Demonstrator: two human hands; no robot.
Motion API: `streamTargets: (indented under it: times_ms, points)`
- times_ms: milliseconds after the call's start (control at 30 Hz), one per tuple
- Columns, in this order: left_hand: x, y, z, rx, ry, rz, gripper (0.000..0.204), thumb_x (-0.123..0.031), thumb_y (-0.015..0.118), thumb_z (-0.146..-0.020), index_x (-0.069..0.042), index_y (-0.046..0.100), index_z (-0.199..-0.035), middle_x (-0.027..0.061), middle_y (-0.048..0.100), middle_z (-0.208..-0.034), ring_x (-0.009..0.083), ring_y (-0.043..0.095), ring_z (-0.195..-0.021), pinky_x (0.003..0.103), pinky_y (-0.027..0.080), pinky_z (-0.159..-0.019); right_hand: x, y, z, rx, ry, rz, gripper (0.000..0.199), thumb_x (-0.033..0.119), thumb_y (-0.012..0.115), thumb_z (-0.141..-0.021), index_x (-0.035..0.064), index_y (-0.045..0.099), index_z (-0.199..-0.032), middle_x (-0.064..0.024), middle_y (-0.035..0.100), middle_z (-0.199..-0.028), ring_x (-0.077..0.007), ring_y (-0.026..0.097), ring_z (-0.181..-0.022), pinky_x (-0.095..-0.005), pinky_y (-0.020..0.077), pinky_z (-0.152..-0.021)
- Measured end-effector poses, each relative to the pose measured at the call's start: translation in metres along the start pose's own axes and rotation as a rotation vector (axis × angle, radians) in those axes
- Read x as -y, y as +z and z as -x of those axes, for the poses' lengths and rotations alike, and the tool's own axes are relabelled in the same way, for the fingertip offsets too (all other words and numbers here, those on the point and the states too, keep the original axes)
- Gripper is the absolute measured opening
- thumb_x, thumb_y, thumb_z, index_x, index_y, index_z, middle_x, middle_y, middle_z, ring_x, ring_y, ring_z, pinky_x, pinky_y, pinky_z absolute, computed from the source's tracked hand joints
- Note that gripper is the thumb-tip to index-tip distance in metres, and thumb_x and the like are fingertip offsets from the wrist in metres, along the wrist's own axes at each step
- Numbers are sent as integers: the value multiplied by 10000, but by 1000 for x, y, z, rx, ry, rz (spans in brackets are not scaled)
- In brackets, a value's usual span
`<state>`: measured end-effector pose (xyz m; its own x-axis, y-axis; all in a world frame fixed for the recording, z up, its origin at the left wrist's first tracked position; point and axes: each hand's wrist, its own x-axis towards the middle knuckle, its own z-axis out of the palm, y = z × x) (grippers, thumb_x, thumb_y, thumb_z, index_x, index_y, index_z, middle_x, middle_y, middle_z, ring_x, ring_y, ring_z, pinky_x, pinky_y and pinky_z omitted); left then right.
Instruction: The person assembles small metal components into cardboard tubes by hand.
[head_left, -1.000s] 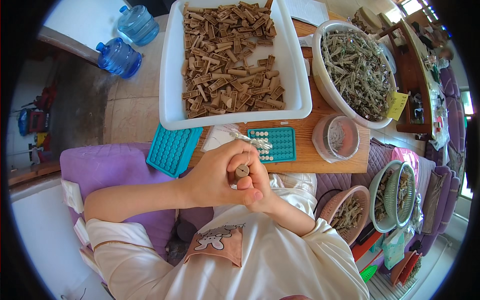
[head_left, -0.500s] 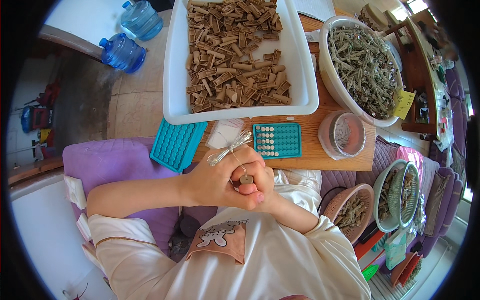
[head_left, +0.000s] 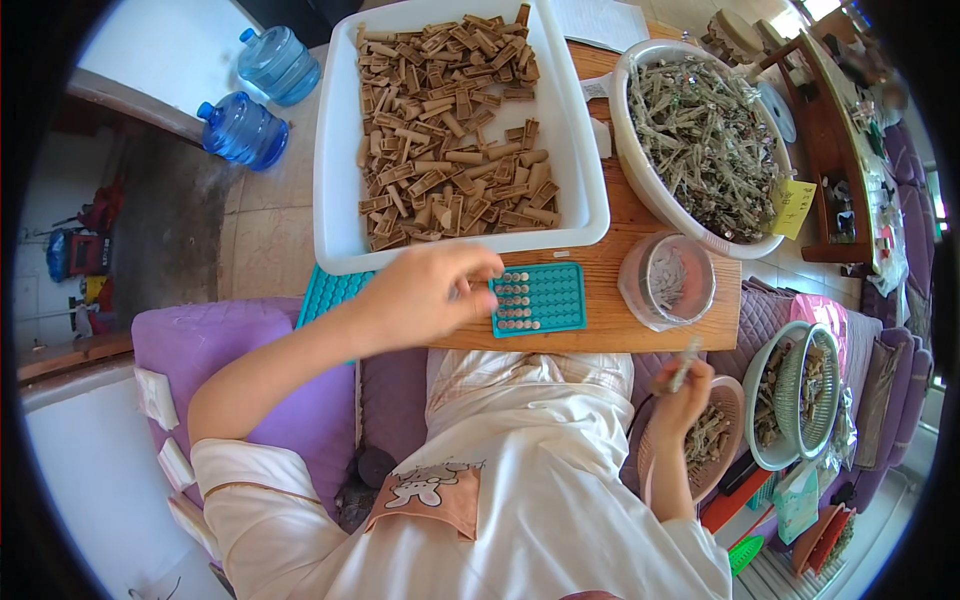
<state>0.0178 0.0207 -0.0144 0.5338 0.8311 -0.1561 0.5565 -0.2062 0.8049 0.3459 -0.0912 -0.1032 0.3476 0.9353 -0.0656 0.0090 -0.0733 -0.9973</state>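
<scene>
My left hand (head_left: 425,298) is over the left edge of the teal tray (head_left: 556,300), with finger and thumb apart and nothing visible between them. Rows of small silver discs (head_left: 515,300) fill the tray's left-hand pockets. Off to the right, my right hand (head_left: 685,398) pinches a bundle of thin wire (head_left: 686,364) above the pink basket (head_left: 735,420). The brown end of that bundle is blurred. Similar tied pieces (head_left: 710,432) lie in the basket. A second teal tray (head_left: 328,290) is partly hidden by my left forearm.
A large white bin (head_left: 590,215) of brown plastic parts stands at the table's back. Right of it are a white basin (head_left: 632,150) of wire bundles and a clear tub (head_left: 640,290) of small pieces. Green baskets (head_left: 775,365) stand beyond the pink one.
My hands were clasped together around the wire bundle and a round brown piece. Now they are apart: the right has carried the bundle to the pink basket, the left has moved to the disc tray.
</scene>
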Motion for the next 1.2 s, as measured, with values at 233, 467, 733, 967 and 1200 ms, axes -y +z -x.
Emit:
streamTargets:
  times_ms: [233,467,733,967,1200]
  points:
    - [53,2,-102,-81,-66,-293,215,-125,554,-778,-29,556,-970,138,595,-923,282,581,-825,363,460,-733,2,-149,1,101,-17,1302,145,34,454,-790,-11,552,-886,-139,576,-867,-277,561,-759,-338,448,-664]
    - [64,26,-141,78,-153,-520,303,-15,552,-738,-31,488,-1033,161,540,-1001,313,528,-960,399,440,-802,40,-116,-21,-42,-150,1148,209,11,485,-778,-18,556,-972,-170,568,-952,-313,557,-858,-349,449,-728]
    - [59,9,-129,-86,-179,-589,241,1,542,-726,-24,541,-966,151,523,-956,313,521,-938,374,439,-803,83,-47,-100,1,-590,884,125,-19,517,-772,-5,581,-879,-119,588,-779,-212,579,-671,-269,439,-613]
    - [81,23,-126,-67,-96,-611,302,-25,595,-695,-48,556,-993,136,532,-1029,307,542,-940,397,463,-772,84,-21,-199,-223,-617,802,132,53,546,-779,28,604,-895,-109,594,-770,-214,576,-678,-280,444,-624]
    - [68,22,-126,3,-168,-706,311,-72,634,-681,-58,558,-982,129,533,-986,299,540,-942,397,455,-794,72,-33,-269,-190,-830,1372,204,182,596,-749,60,616,-911,-126,601,-834,-267,572,-768,-366,442,-690]
